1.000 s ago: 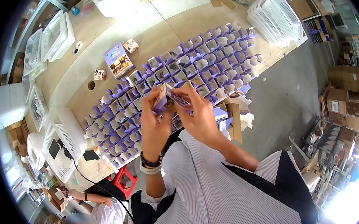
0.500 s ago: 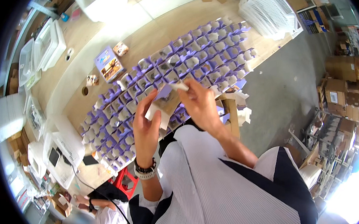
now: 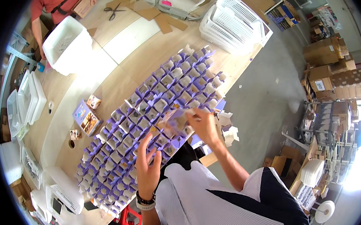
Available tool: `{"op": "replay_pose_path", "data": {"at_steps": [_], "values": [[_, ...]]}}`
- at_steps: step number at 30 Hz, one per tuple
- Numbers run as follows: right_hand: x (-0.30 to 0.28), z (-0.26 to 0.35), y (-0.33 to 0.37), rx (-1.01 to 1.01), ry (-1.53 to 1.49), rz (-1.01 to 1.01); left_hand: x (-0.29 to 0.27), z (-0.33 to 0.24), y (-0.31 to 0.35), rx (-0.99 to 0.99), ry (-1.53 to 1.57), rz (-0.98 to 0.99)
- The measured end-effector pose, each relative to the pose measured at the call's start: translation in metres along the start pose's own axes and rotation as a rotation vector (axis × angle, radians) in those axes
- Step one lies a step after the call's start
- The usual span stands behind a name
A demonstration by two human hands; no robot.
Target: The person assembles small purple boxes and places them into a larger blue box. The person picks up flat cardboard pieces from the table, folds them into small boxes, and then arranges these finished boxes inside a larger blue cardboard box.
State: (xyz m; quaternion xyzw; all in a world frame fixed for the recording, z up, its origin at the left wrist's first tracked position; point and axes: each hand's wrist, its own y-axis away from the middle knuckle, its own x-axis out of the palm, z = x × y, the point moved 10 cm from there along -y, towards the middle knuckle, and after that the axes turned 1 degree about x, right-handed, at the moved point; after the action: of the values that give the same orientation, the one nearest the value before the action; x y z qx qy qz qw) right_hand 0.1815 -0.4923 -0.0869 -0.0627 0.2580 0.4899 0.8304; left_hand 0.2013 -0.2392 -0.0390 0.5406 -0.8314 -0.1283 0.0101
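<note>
Rows of small open purple-and-white boxes (image 3: pixel 125 158) stand packed together on the table before me. My right hand (image 3: pixel 204 127) pinches one such carton by its edge, a purple-and-white box (image 3: pixel 175 122) blurred by motion, over the near side of the rows. My left hand (image 3: pixel 148 169), with bracelets and a white band at the wrist, hovers just left of that box, fingers apart and holding nothing. Beyond the rows stands a larger printed purple box (image 3: pixel 86 118), with a small printed box (image 3: pixel 93 102) and another small box (image 3: pixel 75 134) beside it.
Stacked white baskets (image 3: pixel 233 25) stand at the table's far right end. A white tub (image 3: pixel 67 45) is at the far left, near a person in a red shirt (image 3: pixel 56 10) holding a cardboard box. Scissors (image 3: pixel 114 11) lie on the table. A red stool (image 3: pixel 129 216) is below the near edge.
My left hand has let go of the box and opened; my right hand keeps it and has moved lower in the view. My view has shifted, bringing the person in red into sight.
</note>
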Motion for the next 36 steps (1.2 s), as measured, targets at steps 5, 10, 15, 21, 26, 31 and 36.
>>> {"op": "replay_pose_path", "data": {"at_steps": [5, 10, 15, 21, 26, 31, 36], "values": [[-0.092, -0.058, -0.133, 0.032, 0.057, -0.29, 0.012, 0.009, -0.012, -0.024, -0.038, 0.0], [-0.122, -0.08, -0.301, -0.11, 0.365, -0.392, 0.016, 0.032, -0.017, -0.108, -0.043, -0.025], [-0.099, -0.105, -0.393, 0.05, 0.493, -0.396, 0.014, 0.044, -0.017, -0.17, -0.038, -0.081], [-0.06, -0.167, -0.454, 0.056, 0.707, -0.227, 0.005, 0.068, -0.012, -0.243, -0.03, -0.152], [-0.022, -0.2, -0.467, 0.169, 0.749, 0.079, 0.001, 0.074, -0.014, -0.276, 0.001, -0.18], [-0.024, -0.194, -0.473, 0.101, 0.919, 0.088, -0.002, 0.074, -0.019, -0.257, 0.044, -0.177], [0.037, -0.065, -0.426, -0.351, 0.788, -0.061, -0.016, 0.079, -0.009, -0.246, 0.094, -0.215]]}}
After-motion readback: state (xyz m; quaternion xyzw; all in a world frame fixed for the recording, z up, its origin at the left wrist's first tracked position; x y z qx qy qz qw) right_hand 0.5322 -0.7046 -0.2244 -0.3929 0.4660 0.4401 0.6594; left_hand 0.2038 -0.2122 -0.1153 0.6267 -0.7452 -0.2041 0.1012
